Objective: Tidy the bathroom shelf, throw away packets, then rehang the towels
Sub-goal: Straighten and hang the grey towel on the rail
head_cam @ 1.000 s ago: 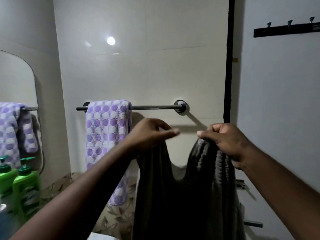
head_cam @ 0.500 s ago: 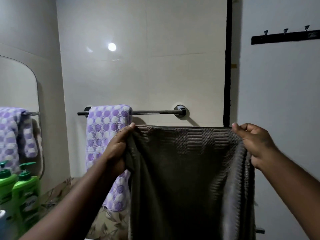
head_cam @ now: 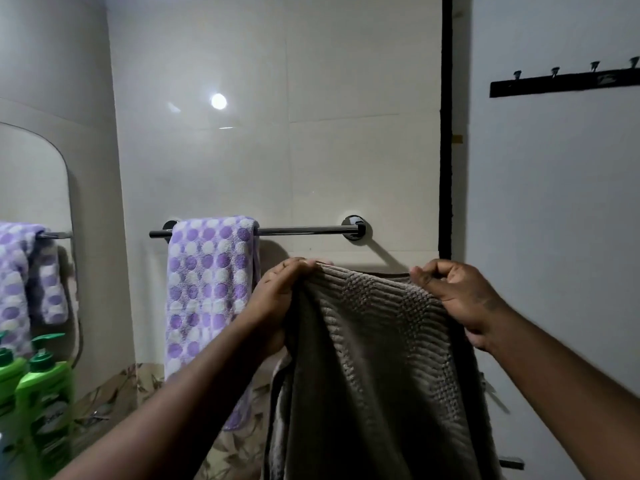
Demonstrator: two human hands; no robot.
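Note:
A grey-brown ribbed towel [head_cam: 377, 368] hangs from both my hands, its top edge held level just below and in front of the chrome towel rail [head_cam: 304, 231]. My left hand [head_cam: 277, 299] grips the towel's top left corner and my right hand [head_cam: 457, 296] grips its top right corner. A purple and white dotted towel [head_cam: 211, 292] is draped over the left part of the rail. The rail's right half is bare.
A mirror [head_cam: 31, 216] on the left wall reflects the dotted towel. Two green pump bottles [head_cam: 41, 389] stand at the lower left. A black hook strip [head_cam: 564, 83] is fixed high on the right wall. A dark vertical strip [head_cam: 446, 133] marks the corner.
The grey towel was bunched between my hands, then spread wide. Now my hands are closer together and the top edge sits nearer the rail.

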